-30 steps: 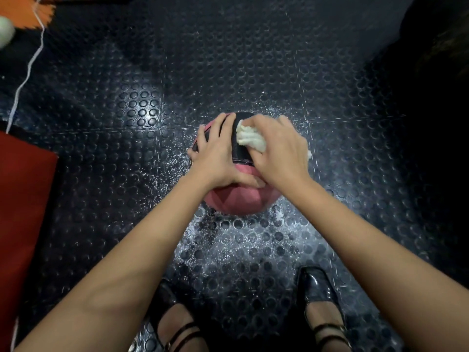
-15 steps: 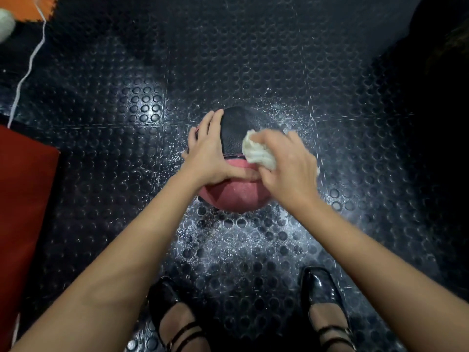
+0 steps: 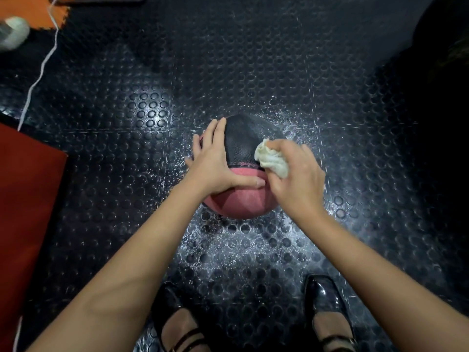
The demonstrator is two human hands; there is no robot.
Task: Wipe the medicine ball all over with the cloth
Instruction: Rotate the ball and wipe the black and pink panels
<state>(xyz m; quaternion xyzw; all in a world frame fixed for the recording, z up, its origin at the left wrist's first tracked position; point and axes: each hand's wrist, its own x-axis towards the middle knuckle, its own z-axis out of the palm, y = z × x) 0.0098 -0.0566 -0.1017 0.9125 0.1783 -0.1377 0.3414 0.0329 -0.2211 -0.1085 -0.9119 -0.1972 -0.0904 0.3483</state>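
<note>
Medicine ball (image 3: pixel 241 199), pink near half and black far half, sits on the studded black floor (image 3: pixel 253 72), under both hands. Left hand (image 3: pixel 212 163) lies flat on the ball's left side, fingers (image 3: pixel 218 133) straight and together, reaching over the black half; thumb stretched right across the pink half, its tip just beside the right hand. Nothing held by the left, only pressing. Right hand (image 3: pixel 294 179) is on the ball's right side, fingers curled round a bunched white cloth (image 3: pixel 270 158). Cloth sticks out left of those fingers and touches the ball at the seam between black and pink. White specks scattered on the floor around the ball. Two black strapped shoes (image 3: pixel 327 303) at the near edge, well apart from the ball. Red mat (image 3: pixel 25 199) far left of the left fingers; white cord (image 3: pixel 38 74) runs beyond it.
</note>
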